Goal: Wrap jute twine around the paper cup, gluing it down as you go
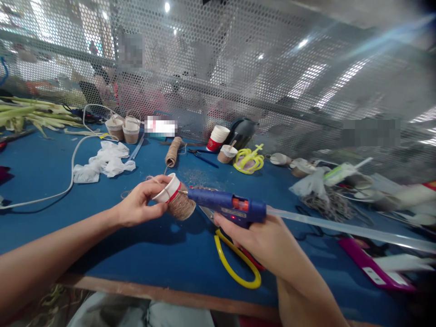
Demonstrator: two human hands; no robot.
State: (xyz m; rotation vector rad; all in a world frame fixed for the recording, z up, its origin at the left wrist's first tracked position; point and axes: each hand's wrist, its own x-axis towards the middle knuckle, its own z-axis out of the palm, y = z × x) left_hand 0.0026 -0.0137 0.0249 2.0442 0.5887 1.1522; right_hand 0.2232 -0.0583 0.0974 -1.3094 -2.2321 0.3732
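Behind everything, one metal mesh wall (204,81) is seen, and one blue table (163,259) is set before it. Above the table, two bare hands are held. By the right hand (269,240), one blue glue gun (225,205) is grasped, with one clear glue stick (340,230) stuck out at its back. One pair of yellow-handled scissors (252,284) is partly covered by this hand. At the left, one white cable (72,170) is laid beside some white plastic (105,161). Toward the back, two handled cups (131,132), one yellow crown (248,170) and one twine roll (173,152) are placed. By the left hand (143,204), one twine-wrapped cup (180,206) is gripped near its rim, tilted, over the table's middle. Whether it is touched by the gun's tip cannot be told.
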